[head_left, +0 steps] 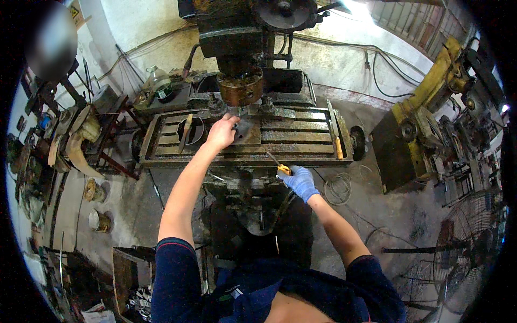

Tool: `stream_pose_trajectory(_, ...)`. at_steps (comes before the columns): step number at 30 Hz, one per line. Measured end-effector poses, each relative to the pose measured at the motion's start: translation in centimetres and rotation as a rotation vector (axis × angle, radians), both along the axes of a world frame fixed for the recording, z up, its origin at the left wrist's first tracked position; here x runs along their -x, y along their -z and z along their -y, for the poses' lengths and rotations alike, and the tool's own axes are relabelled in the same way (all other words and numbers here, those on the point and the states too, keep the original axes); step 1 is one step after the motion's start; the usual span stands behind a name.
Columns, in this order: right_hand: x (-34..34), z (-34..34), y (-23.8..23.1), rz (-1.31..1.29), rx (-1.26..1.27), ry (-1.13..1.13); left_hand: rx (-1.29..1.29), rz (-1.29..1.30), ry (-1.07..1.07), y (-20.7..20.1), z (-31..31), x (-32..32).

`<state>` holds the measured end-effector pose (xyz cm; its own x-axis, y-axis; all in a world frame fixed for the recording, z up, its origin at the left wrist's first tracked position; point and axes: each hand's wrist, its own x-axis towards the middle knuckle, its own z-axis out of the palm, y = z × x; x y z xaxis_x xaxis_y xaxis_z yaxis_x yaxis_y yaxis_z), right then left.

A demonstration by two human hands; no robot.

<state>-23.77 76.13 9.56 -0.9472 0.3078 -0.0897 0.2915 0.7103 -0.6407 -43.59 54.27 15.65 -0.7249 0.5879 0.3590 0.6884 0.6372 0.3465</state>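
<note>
My bare left hand (222,133) reaches over the slotted metal table (299,148) of a milling machine, just below its round cutter head (240,89). Its fingers are bent in at a flat metal plate (249,132); what they pinch is too small to make out. In front of the table's near edge, my right hand (301,182), in a blue glove, is closed round the yellow handle of a screwdriver-like tool (283,170). The tool's thin metal shaft points up and left toward the table. Metal chips lie scattered over the table.
A round dark pan (199,127) with a wooden-handled brush (187,129) across it sits on the table's left. A long file (334,123) with a wooden handle lies at the right end. Farther out stand a clear bottle (160,83), a yellow-green machine (406,134) and a fan (463,253).
</note>
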Motion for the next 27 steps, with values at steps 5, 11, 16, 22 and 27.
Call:
stream_pose_trajectory(5,-3.0,-1.6,1.8,-0.172,0.039,-0.02,0.098,-0.127,-0.109,0.6,0.1,-0.2)
stream_pose_trajectory(11,-7.9,-3.7,0.1,-0.152,0.3,0.015,0.018,-0.09,-0.131,1.3,-1.0,0.3)
stream_pose_trajectory(16,-10.5,-3.8,-1.8,-0.277,0.491,0.153,0.02,-0.099,-0.147,1.7,-2.9,2.0)
stream_pose_trajectory(22,-11.1,-5.3,-4.4,-0.306,0.367,0.112,-0.041,-0.159,-0.204,2.1,-4.1,2.6)
stream_pose_trajectory(27,-9.0,-7.3,-12.7,-0.447,-0.002,-0.005,-0.016,0.01,-0.47,1.2,-5.0,2.2)
